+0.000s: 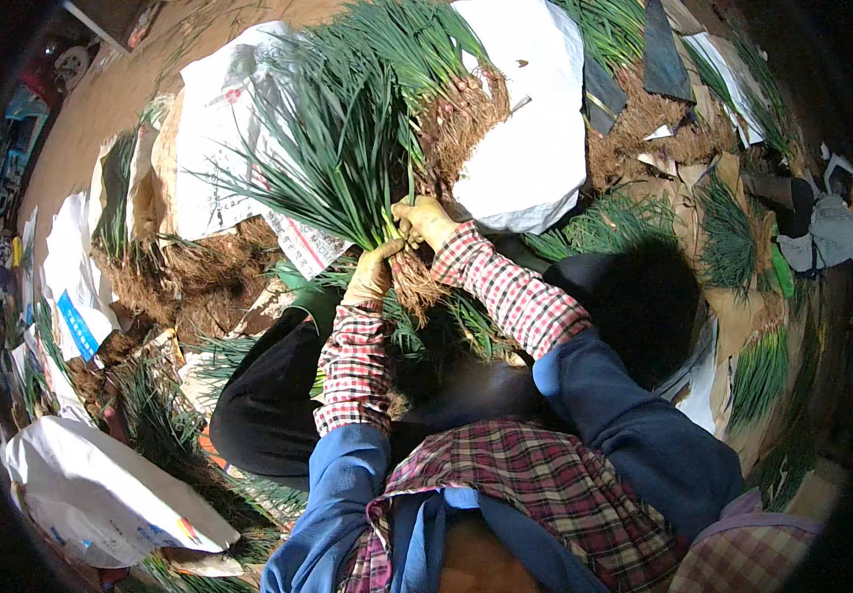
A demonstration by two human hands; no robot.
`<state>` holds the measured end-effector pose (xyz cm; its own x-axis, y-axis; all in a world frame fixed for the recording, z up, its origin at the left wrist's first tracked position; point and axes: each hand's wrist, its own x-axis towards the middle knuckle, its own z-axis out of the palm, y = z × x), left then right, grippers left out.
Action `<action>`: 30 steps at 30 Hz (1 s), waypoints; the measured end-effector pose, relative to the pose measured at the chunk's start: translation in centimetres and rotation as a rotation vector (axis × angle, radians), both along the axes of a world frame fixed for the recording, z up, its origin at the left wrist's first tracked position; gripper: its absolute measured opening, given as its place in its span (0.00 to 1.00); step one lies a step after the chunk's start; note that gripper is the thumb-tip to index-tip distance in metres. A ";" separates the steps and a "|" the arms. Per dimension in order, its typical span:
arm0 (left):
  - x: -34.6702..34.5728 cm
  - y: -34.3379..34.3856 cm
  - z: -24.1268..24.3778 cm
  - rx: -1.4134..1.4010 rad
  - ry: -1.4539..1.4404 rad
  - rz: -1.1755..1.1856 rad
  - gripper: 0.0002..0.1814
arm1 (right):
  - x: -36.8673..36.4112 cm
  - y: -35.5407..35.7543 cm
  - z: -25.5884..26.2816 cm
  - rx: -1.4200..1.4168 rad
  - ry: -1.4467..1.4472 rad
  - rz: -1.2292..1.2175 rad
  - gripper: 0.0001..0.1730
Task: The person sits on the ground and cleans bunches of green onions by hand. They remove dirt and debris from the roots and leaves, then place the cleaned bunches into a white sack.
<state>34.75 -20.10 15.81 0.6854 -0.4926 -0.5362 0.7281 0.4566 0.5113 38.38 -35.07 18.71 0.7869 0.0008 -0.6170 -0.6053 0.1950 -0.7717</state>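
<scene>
A bunch of green onions [345,163] is held in front of me, its long leaves fanning up and to the left. Around its pale stems, just above the brown roots [417,285], closes my left hand [371,274] in a yellowish glove. My right hand [426,222], gloved alike, grips the right side of the same stems, its bent fingers close to the left thumb. One stalk rises by the right fingertips; whether it belongs to the bunch I cannot tell. Cut or loose greens [478,322] lie below the roots, between my knees.
Rooted onions [463,126] lie beyond my hands, beside white woven sacks [530,148]. More root clumps [211,259] are at left, and a sack [115,489] lies lower left. Loose greens [611,222] lie to the right. Another person's grey-gloved hand [826,233] shows at far right.
</scene>
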 end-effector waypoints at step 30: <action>6.1 -5.8 0.5 0.519 -0.940 0.010 0.19 | -0.4 -6.8 6.7 -1.182 -0.418 0.405 0.23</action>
